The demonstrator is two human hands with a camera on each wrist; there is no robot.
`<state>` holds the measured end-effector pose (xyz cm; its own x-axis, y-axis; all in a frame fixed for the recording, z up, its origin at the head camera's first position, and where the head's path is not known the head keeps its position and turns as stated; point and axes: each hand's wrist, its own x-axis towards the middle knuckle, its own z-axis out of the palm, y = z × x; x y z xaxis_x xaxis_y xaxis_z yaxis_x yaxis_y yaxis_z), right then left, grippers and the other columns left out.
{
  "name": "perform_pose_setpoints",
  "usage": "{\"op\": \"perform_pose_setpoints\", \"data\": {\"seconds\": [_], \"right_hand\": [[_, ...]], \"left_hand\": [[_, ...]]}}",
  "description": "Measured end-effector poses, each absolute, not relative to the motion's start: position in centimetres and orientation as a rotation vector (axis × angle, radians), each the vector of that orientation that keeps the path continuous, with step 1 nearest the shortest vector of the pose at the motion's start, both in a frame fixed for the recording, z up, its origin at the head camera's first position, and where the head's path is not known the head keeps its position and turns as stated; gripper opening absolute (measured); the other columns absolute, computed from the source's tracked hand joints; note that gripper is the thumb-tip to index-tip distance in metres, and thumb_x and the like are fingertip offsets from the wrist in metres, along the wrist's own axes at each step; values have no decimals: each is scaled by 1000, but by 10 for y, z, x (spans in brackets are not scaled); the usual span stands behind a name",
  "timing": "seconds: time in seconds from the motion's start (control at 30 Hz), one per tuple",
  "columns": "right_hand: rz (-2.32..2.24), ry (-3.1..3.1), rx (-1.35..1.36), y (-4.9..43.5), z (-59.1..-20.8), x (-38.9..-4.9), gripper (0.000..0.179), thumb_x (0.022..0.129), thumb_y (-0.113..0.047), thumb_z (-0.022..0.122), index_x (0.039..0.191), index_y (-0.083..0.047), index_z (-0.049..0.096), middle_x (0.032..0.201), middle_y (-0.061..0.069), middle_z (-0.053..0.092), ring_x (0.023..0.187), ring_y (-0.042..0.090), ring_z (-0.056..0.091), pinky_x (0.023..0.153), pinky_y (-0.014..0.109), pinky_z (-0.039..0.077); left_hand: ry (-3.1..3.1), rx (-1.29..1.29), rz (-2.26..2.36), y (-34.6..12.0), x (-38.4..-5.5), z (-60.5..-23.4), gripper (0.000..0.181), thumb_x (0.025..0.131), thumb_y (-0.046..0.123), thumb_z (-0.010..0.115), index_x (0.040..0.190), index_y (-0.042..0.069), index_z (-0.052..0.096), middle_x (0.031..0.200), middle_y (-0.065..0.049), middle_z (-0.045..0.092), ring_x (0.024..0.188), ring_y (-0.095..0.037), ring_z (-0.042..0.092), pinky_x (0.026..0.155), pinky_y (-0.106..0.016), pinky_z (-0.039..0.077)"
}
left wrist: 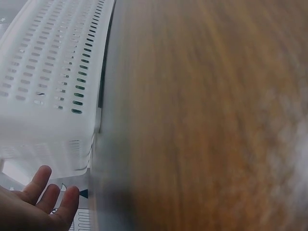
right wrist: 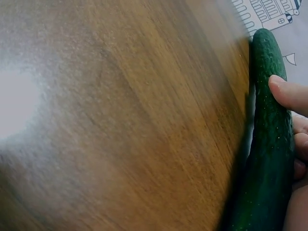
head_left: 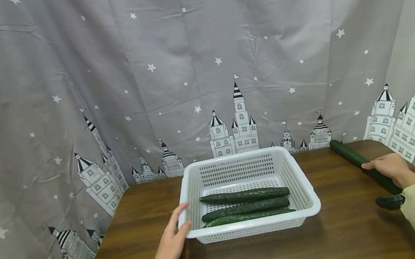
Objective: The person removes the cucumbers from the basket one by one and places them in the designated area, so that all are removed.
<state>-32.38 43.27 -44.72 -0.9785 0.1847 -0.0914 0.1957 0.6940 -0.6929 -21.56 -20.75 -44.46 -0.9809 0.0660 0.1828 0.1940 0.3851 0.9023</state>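
Observation:
A white perforated plastic basket (head_left: pixel 255 223) stands on the table with three dark green cucumbers (head_left: pixel 244 195) lying crosswise inside. At its left rim rests my left hand (head_left: pixel 171 242), fingers spread and loosely bent. In the left wrist view, several fingertips of the left hand (left wrist: pixel 41 204) show beside the basket's end wall (left wrist: pixel 57 154). Off to the right, my right hand (head_left: pixel 391 169) holds another cucumber (head_left: pixel 347 153) along the table's right side. The right wrist view shows the thumb (right wrist: pixel 288 94) on top of this cucumber (right wrist: pixel 272 139) and other fingers along its far side.
The brown wooden table (head_left: pixel 353 224) extends around the basket. A grey curtain (head_left: pixel 187 59) with stars and castles hangs behind and beside it. A black wrist strap (head_left: pixel 390 202) sits on the right wrist near the cucumber's close end.

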Motion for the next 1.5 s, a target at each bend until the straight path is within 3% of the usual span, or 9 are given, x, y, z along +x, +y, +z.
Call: {"op": "perform_pose_setpoints", "data": {"seconds": [0.43, 0.77, 0.97, 1.17, 1.5], "right_hand": [[-1088, 2942, 292, 447, -439, -312, 62, 93, -39, 67, 121, 16, 62, 139, 44, 42, 122, 65, 37, 97, 64, 43], [-1102, 2942, 378, 447, -441, -317, 67, 87, -42, 73, 118, 16, 64, 140, 45, 39, 120, 62, 41, 98, 61, 43], [-1059, 2961, 274, 447, -443, -320, 67, 86, -39, 74, 124, 15, 60, 133, 41, 49, 122, 63, 40, 97, 62, 43], [-1035, 2948, 242, 447, -442, -322, 73, 87, -41, 72, 130, 15, 54, 136, 41, 46, 123, 63, 40, 96, 61, 44], [-1017, 2967, 200, 446, -442, -323, 70, 88, -41, 71, 129, 13, 57, 140, 43, 41, 123, 63, 40, 97, 61, 43]], "left_hand": [[-2482, -250, -1690, -203, -214, -446, 48, 102, 14, 54, 147, 26, 46, 149, -15, 47, 125, -31, 52, 96, -41, 45], [-2491, -244, -1655, -204, -216, -446, 49, 101, 11, 53, 148, 24, 46, 148, -15, 48, 124, -30, 52, 97, -42, 44], [-2499, -250, -1662, -205, -215, -444, 48, 102, 13, 53, 148, 24, 45, 150, -15, 46, 127, -32, 52, 98, -44, 44], [-2492, -255, -1677, -206, -215, -443, 48, 102, 13, 54, 148, 23, 46, 149, -15, 47, 126, -32, 52, 97, -43, 44], [-2499, -241, -1665, -206, -214, -442, 48, 102, 14, 54, 149, 24, 46, 150, -14, 47, 127, -31, 52, 99, -45, 43]]}}
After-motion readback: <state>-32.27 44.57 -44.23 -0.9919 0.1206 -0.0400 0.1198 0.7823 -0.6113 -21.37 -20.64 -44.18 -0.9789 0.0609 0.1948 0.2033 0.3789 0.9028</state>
